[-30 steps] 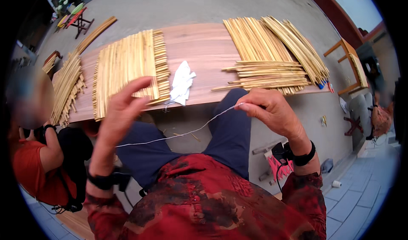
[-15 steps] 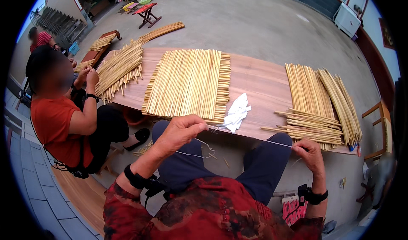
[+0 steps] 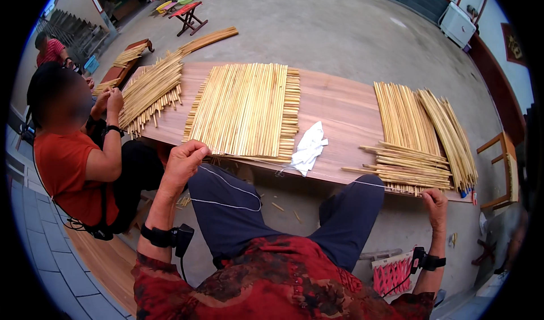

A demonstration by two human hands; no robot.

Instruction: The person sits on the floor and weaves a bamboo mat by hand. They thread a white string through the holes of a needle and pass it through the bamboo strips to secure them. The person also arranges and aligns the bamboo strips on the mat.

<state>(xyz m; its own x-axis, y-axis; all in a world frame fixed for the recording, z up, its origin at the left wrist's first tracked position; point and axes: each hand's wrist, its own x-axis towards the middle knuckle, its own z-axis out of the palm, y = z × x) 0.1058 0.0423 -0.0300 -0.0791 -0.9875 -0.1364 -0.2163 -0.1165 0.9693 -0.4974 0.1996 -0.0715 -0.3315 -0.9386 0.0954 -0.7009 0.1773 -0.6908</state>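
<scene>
Thin white string [image 3: 371, 184] stretches across in front of me along the table's near edge. My left hand [image 3: 184, 164] is closed in a pinch on it near the lower left corner of a panel of pale straw-coloured stalks [image 3: 241, 110]. Slack from the string hangs in a loop over my left thigh. At the right, my right hand [image 3: 435, 205] pinches the string below the table edge. The stalks lie side by side in a flat, even sheet between my hands. A crumpled white cloth [image 3: 309, 149] rests just right of the panel.
More stalks [image 3: 405, 170] lie in crossed piles at the table's right end. Another heap [image 3: 153, 90] covers the left end of the wooden table [image 3: 337, 99]. A person in orange [image 3: 73, 161] sits close at my left, handling stalks. A wooden chair [image 3: 501, 170] stands at the right.
My left hand has moved left, away from the cloth, to the panel's lower left corner. My right hand has shifted right, so my hands are farther apart along the string.
</scene>
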